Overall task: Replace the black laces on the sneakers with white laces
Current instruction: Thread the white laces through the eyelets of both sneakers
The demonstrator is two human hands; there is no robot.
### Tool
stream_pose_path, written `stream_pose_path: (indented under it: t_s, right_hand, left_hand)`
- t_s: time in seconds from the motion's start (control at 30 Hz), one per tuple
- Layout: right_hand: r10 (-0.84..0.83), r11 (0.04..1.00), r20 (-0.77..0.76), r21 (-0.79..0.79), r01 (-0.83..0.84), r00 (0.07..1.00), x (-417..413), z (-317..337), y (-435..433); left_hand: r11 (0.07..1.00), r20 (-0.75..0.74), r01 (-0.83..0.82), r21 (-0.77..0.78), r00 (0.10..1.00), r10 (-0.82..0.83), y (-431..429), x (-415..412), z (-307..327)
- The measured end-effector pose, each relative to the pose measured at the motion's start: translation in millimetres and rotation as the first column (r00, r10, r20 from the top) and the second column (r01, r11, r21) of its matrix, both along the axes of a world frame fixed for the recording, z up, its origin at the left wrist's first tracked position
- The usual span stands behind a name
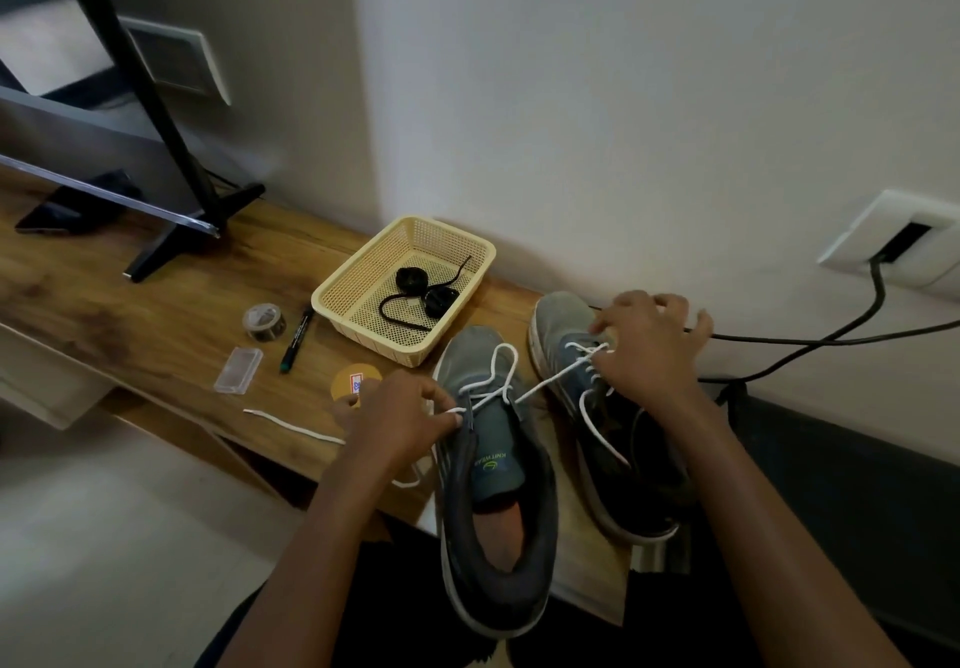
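— Near the tabletop's right end, what's each hand doing?
— Left hand [400, 415] pinches a white lace [550, 381] over the near sneaker [493, 537]; right hand [649, 350] grips it at the far sneaker [563, 327].
— Black laces [415, 295]?
— Coiled inside the basket [363, 282].

Dim, soft indoor light with a grey cast falls evenly, brightest on the plain white wall [623, 95] beyond the hands. Wide-angle distortion bends the long brown wooden counter [156, 314] and edges, and the whole view is slightly soft, with faint shadows.
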State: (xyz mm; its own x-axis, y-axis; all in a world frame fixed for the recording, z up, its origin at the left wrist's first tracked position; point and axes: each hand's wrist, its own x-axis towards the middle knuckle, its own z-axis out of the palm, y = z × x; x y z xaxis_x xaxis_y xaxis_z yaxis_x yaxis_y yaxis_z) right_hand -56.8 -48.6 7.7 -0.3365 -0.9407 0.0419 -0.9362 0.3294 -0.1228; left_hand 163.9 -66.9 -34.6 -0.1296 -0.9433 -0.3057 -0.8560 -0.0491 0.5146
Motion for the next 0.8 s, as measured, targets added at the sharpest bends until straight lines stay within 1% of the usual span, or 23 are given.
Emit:
stream_pose_path:
  t_s: [0.07,0.13,0.2,0.27,0.33,0.37,0.43,0.5,0.53,0.57,0.6,0.67,0.73,0.8]
  right_hand:
    - [0.167,0.986,-0.024,0.019,-0.167,0.986,15.2,-3.5,-0.5]
    - [0.310,0.949,-0.058,0.085,-0.305,0.949,33.6,-10.1,-1.3]
    - [0.376,0.920,-0.062,0.144,-0.364,0.925,45.3,-16.9,-0.9]
    - [0.388,0.913,-0.038,0.151,-0.379,0.921,46.9,-18.7,-1.3]
    - [0.361,0.923,-0.022,0.151,-0.354,0.932,38.4,-15.1,-2.0]
    - [0.320,0.938,-0.038,0.150,-0.312,0.947,30.9,-12.6,-2.6]
    - [0.155,0.983,-0.085,0.116,-0.145,0.984,12.9,-6.8,-1.9]
    - [-0.038,0.998,-0.067,0.048,0.041,0.997,-0.4,-3.1,-0.8]
    - [-0.089,0.995,-0.040,0.031,0.091,0.995,-2.3,-2.6,-0.4]
    - [-0.087,0.996,-0.022,0.026,0.088,0.996,-0.5,-2.5,-0.7]
    - [-0.036,0.999,-0.016,0.026,0.037,0.999,3.9,-3.1,-1.3]
    - [0.136,0.990,-0.024,0.040,-0.135,0.990,18.8,-6.0,-2.7]
    - [0.292,0.953,-0.051,0.100,-0.286,0.955,36.1,-10.5,-2.6]
    - [0.380,0.917,-0.070,0.161,-0.365,0.922,48.0,-15.2,-1.4]
  left_hand:
    - [1.000,-0.027,0.011,-0.014,1.000,-0.011,-2.3,-1.5,-5.4]
    - [0.999,-0.047,0.007,-0.044,0.999,-0.009,-4.2,-3.8,-7.8]
    - [0.999,-0.026,-0.012,-0.053,1.000,0.010,-4.7,-6.1,-7.8]
    - [0.998,0.026,-0.024,-0.055,0.999,0.025,-3.7,-7.8,-5.4]
    - [0.999,0.041,-0.020,-0.044,0.999,0.022,-4.5,-7.5,-5.1]
    - [0.999,0.038,-0.021,-0.038,0.999,0.022,-4.9,-6.9,-5.5]
    - [0.999,0.041,-0.023,-0.039,0.999,0.024,-3.8,-6.3,-4.4]
    - [0.999,0.030,-0.028,-0.042,0.999,0.029,-3.7,-6.2,-4.4]
    - [0.999,0.024,-0.029,-0.040,0.999,0.030,-3.6,-6.9,-4.1]
    - [0.999,0.019,-0.030,-0.044,0.999,0.031,-3.5,-7.9,-3.8]
    - [0.998,0.021,-0.030,-0.051,0.999,0.031,-3.1,-8.9,-3.3]
    - [0.998,0.021,-0.035,-0.060,0.999,0.036,-3.2,-9.9,-3.1]
    - [0.996,0.022,-0.047,-0.072,0.999,0.049,-3.5,-10.1,-3.3]
    - [0.997,0.020,-0.047,-0.068,0.999,0.049,-4.1,-9.4,-3.6]
